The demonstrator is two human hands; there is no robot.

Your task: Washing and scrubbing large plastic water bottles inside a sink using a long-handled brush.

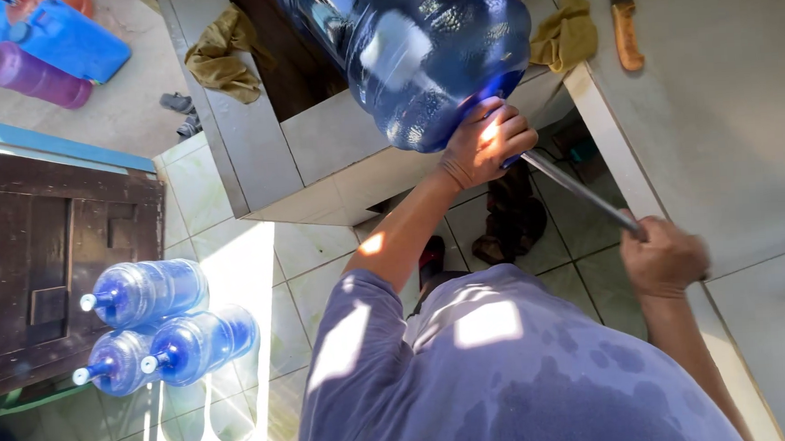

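A tiled counter (335, 152) carries the big blue jug (420, 58) (rags (566, 34) alongside).

One pale rectangular label (399, 48) is seen at twelve o'clock on the big blue water jug (420, 58). No packages, signs or screens are seen elsewhere.

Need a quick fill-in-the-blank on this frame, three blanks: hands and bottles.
1. The left hand grips the neck of the big ____ water bottle.
2. The right hand holds a thin ____ rod.
3. On the floor lie ____ capped bottles.

Missing words: blue; metal; three
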